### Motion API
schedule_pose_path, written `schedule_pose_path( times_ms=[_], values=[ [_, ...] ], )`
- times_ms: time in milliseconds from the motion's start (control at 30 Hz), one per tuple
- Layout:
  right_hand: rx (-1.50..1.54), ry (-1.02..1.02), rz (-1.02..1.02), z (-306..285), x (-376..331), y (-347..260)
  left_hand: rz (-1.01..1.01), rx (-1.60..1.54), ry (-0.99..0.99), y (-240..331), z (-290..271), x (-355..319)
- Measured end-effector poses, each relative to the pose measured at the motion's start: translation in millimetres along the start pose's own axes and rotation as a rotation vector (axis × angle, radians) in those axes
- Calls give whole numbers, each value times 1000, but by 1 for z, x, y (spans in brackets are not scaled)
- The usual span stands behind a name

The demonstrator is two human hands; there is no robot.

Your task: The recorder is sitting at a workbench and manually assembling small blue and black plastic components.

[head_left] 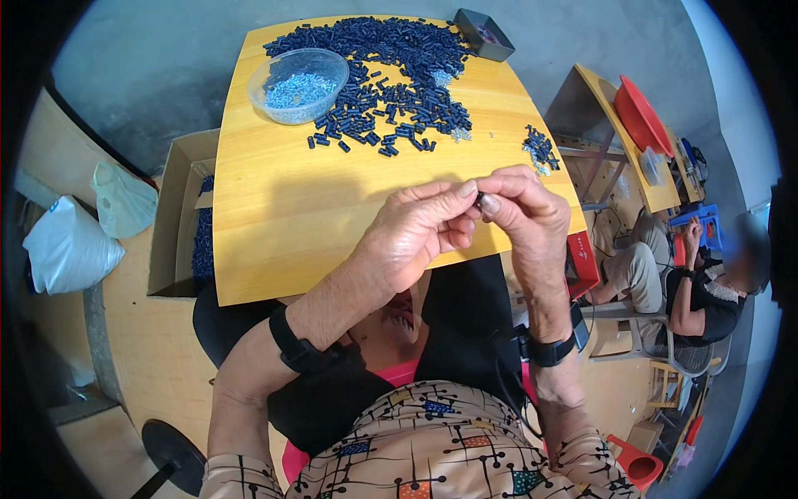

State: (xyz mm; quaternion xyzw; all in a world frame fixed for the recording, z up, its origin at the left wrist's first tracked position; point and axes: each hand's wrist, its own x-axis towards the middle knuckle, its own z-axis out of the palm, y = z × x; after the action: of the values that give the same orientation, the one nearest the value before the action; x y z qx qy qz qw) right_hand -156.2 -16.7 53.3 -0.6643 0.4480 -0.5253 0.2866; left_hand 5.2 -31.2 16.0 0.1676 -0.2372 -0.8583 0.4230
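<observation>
Pinching black piece (480, 200), both hands (409, 231) (532, 214) half-curled

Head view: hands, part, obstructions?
Left hand and right hand: pinching small black piece, mostly hidden. Black cylindrical pieces spread farther back on yellow wooden table. No obstruction visible.

Desk (278, 241) yellow, wood-grained, edges bowed by lens. Across far part: wide, dense spread of small black cylinders (391, 50), thinning to loose single pieces toward middle. Clear round bowl (258, 87) at far left, beside spread. Dark rectangular tray (497, 51) at far right corner. Silvery bits (461, 134) along spread's right side. Separate small black cluster (540, 148) near right edge, more pale bits (543, 170) beside it.
</observation>
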Motion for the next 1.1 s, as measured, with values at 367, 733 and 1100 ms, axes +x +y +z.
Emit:
schedule_pose_path(
  times_ms=[367,733,1100],
  values=[
    [-458,-191,310,-16,83,92,208,-43,186,52,1,0],
    [-676,-212,176,8,94,105,285,-24,118,62,-12,-3],
    [-647,-205,151,6,87,103,292,2,206,61,-1,-3]
  ],
)
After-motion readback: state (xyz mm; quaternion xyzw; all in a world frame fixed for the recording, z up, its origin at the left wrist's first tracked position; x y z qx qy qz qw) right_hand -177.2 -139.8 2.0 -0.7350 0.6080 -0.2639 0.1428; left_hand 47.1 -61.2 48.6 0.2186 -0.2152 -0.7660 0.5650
